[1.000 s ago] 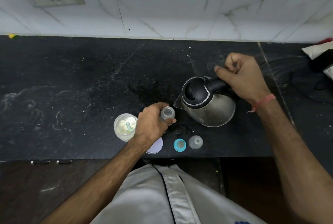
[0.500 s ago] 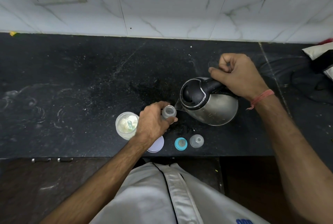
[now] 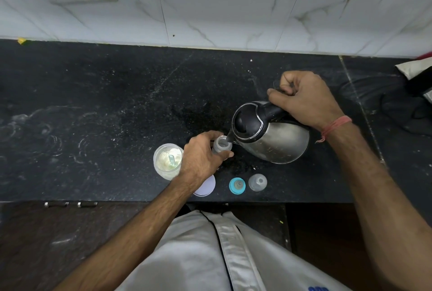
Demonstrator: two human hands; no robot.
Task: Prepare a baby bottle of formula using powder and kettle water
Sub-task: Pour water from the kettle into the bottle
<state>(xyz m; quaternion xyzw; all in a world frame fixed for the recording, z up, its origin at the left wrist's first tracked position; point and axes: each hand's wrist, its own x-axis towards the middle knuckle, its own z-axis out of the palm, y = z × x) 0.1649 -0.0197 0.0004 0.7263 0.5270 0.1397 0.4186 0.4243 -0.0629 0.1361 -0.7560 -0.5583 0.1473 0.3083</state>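
Kettle [image 3: 271,136] spout over bottle [image 3: 222,144] in left grip [image 3: 201,159]

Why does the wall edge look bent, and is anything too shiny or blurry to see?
Head view: the wide-angle lens bows the counter edge; the steel kettle carries soft reflections, no harsh glare; the bottle mouth at the spout is small and hazy; lighting is dim and even.
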